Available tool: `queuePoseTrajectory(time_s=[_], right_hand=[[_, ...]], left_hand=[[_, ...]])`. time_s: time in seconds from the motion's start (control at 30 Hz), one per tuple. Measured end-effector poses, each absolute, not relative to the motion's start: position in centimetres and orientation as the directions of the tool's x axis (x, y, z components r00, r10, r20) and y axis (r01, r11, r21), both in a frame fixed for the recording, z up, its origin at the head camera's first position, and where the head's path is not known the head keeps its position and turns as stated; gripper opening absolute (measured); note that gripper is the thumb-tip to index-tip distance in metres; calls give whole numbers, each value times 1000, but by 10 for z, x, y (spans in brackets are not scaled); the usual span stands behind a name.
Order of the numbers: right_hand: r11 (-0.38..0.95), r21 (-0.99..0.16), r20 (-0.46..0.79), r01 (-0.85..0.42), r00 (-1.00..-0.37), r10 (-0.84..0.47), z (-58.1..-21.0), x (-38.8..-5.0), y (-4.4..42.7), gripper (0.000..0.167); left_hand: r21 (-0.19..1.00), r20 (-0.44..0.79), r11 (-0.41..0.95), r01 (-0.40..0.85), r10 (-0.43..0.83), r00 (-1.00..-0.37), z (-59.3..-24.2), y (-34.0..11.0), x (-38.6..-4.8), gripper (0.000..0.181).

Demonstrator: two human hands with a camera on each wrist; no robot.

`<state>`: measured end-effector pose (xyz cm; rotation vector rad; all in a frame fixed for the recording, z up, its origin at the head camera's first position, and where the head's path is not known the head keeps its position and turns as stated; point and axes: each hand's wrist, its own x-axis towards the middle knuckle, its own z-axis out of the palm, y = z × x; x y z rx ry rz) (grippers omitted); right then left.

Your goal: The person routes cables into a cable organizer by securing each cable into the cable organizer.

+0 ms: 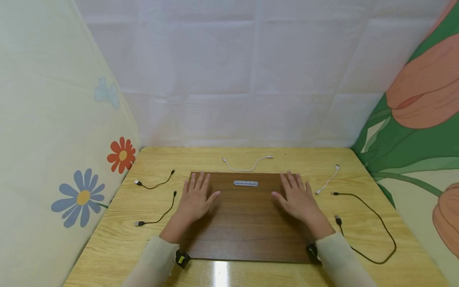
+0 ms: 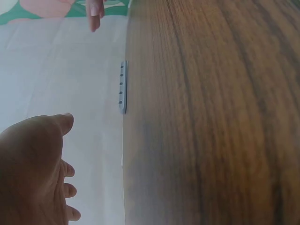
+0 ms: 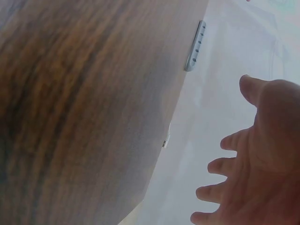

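Observation:
A brown wood-grain board [image 1: 247, 223] lies on the table, with a slim grey-blue bar [image 1: 245, 183] near its far edge. In the left wrist view the bar [image 2: 123, 86] shows a row of several small dark notches; the right wrist view shows the same bar [image 3: 196, 46]. My left hand [image 1: 195, 201] is held over the board's left side, palm down, fingers spread. Over the right side my right hand [image 1: 298, 201] mirrors it. Both wrist views show the left palm [image 2: 33, 168] and right palm [image 3: 272, 154] raised off the board, holding nothing.
Left of the board lie two short black USB cables [image 1: 155, 185] [image 1: 161, 220]. A white cable [image 1: 245, 170] curves behind the board. To the right are a short white cable [image 1: 328, 180] and a longer black cable [image 1: 385, 229]. Patterned cloths hang around the table [image 1: 114, 247].

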<state>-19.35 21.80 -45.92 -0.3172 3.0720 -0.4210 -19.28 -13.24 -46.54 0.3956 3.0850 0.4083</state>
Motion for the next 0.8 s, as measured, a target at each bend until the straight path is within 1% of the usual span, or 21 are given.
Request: queuePoseTrajectory(time_s=[0.3, 0.43, 0.53, 0.7, 0.8], right_hand=[[937, -280, 9, -211, -976, -217, -455, -189, 218, 82], [935, -284, 12, -214, -976, -219, -452, -189, 221, 82], [933, -284, 20, -222, -974, -226, -451, -189, 222, 82], [926, -287, 32, -247, -968, -248, -451, -191, 223, 80], [920, -276, 54, -277, -961, -273, -451, -192, 222, 77]], left_hand=[[251, 65, 935, 251, 243, -968, -463, -139, -190, 76], [259, 50, 939, 226, 221, -974, -458, -150, -186, 71], [256, 35, 949, 186, 183, -983, -457, -162, -180, 63], [195, 31, 973, 126, 122, -992, -459, -189, -169, 43], [173, 12, 980, 101, 100, -995, -459, -204, -164, 36]])
